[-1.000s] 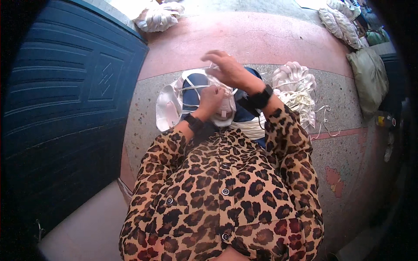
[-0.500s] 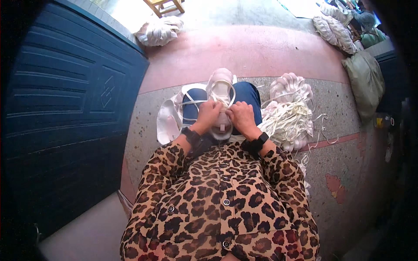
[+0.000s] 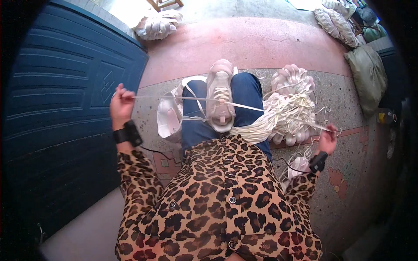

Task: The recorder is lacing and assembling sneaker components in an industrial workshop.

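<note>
A pale pink and white shoe upper (image 3: pixel 220 82) lies upright along the middle of my lap, toe pointing away, with lacing across its tongue. One long white shoelace (image 3: pixel 248 107) is stretched almost straight over it, running from hand to hand. My left hand (image 3: pixel 122 104), out to the left by the blue door, is closed on one end. On the right and lower, my right hand (image 3: pixel 328 139) grips the other end in closed fingers. Another pale upper (image 3: pixel 167 116) with loose laces rests beside my left leg.
A thick bundle of cream laces (image 3: pixel 287 111) spills over my right thigh onto a row of nested pale uppers (image 3: pixel 294 80). The blue panelled door (image 3: pixel 74 87) stands close at left. Sacks (image 3: pixel 366 80) lie at right, and a white bundle (image 3: pixel 157 25) sits far left.
Both hands have left the shoe's middle and moved wide apart, left hand leftward, right hand rightward and nearer. The lace between them is now pulled taut.
</note>
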Tool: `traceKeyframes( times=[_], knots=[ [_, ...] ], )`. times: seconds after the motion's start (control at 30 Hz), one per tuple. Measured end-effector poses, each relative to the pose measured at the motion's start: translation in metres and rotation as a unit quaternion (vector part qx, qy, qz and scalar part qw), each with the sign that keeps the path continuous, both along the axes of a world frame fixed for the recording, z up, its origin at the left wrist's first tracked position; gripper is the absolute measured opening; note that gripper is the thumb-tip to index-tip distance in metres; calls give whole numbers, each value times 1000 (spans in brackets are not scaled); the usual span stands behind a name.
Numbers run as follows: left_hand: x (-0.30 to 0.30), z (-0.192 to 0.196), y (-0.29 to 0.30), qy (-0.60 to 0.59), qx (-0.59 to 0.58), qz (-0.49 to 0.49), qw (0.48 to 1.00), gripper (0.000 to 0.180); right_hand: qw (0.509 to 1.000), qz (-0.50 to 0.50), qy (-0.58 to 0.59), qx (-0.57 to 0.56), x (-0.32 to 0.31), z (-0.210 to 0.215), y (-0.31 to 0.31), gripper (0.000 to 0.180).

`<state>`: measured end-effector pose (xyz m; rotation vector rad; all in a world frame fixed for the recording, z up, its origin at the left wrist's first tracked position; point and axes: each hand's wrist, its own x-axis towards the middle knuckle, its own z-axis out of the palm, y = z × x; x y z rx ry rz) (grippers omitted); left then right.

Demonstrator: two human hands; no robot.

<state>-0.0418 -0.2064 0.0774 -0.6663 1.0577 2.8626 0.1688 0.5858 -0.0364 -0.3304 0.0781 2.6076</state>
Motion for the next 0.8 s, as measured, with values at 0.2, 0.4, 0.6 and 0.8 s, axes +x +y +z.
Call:
traceKeyframes(
  times=[0.2, 0.4, 0.6, 0.8],
  knots=[
    [26, -21, -133, -110, -88, 23, 990, 21, 950, 119, -267, 107, 39, -79, 16, 12],
    [12, -60, -21, -112, -539, 14, 835, 20, 457, -31, -586, 668, -13, -97, -30, 27],
    [32, -88, 179, 269, -729, -277, 564, 21, 416, 52, -148, 896, -109, 0, -238, 27],
    [10, -65, 226, 164, -759, -499, 384, 20, 149, 35, -1, 988, -128, 24, -325, 36]
  ],
)
